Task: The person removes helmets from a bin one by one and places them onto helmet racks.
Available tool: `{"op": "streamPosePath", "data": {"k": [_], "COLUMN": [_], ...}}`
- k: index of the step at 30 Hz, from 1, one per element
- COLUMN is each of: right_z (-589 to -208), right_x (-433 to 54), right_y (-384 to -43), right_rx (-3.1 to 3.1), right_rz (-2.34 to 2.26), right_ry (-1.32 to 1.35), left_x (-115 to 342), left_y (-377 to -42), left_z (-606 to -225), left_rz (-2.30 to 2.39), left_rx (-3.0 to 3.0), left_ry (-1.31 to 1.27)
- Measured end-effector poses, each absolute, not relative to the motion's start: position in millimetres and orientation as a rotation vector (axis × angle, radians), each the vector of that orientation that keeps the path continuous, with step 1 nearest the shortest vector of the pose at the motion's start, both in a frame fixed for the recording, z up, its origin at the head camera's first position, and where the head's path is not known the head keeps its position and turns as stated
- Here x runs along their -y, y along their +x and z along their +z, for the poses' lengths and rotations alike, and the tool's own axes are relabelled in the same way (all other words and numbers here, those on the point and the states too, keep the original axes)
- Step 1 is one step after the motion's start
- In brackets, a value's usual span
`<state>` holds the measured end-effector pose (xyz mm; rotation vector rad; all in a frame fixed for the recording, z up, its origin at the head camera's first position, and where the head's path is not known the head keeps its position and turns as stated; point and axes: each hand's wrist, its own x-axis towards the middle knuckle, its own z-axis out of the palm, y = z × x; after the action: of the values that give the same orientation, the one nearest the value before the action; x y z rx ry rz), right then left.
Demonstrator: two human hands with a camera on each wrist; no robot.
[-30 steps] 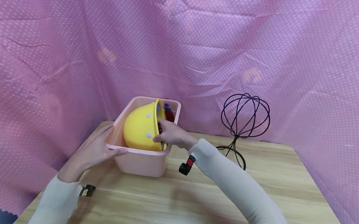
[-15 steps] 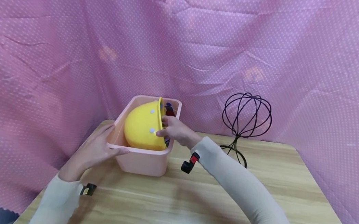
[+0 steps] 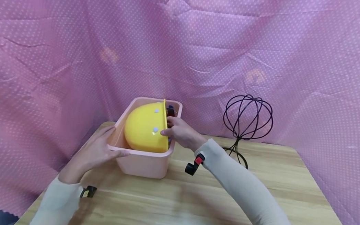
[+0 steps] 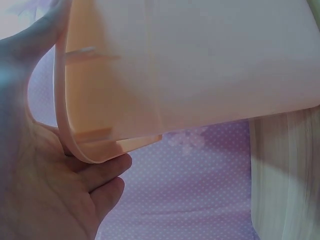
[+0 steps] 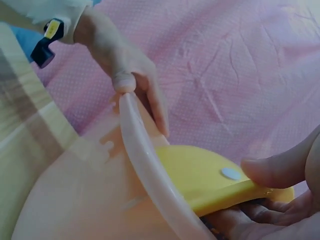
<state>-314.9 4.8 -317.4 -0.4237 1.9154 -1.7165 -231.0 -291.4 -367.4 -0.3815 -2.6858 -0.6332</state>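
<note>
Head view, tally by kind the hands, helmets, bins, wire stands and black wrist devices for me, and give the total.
Hands: 2 (left hand, right hand)
Helmets: 1 (yellow helmet)
Bins: 1 (pink bin)
Wire stands: 1 (black wire stand)
Black wrist devices: 2 (left device, right device)
Total: 7

Yellow helmet [image 3: 143, 127] (white studs) on its side, rim rightward, inside pink bin [image 3: 142, 164].

Left grip [image 3: 98, 150]: one, clasping — thumb [image 3: 120, 153] spread well apart from the fingers [image 4: 107, 195]; left forearm [image 3: 57, 201] below it, slanting outward to its left. Right grip [image 3: 182, 131]: one, pinching — thumb [image 5: 272, 171] opposite the fingers [image 5: 237, 220]; right arm [image 3: 237, 185] slanting below it, to its right.
</note>
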Motion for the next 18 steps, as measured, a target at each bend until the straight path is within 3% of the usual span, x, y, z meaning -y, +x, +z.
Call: {"op": "streamPosePath", "data": {"k": [18], "right_z": [-329.7], "right_x": [-24.2], "right_y": [-307.0], "right_rx": [-1.572], "right_rz": [-2.128], "right_ry": [-0.441], "left_x": [292.3], "left_y": [-230.5], "left_z": [-361.3], "left_rz": [-0.697], "left_rx": [2.746], "left_ry": [-0.335]}}
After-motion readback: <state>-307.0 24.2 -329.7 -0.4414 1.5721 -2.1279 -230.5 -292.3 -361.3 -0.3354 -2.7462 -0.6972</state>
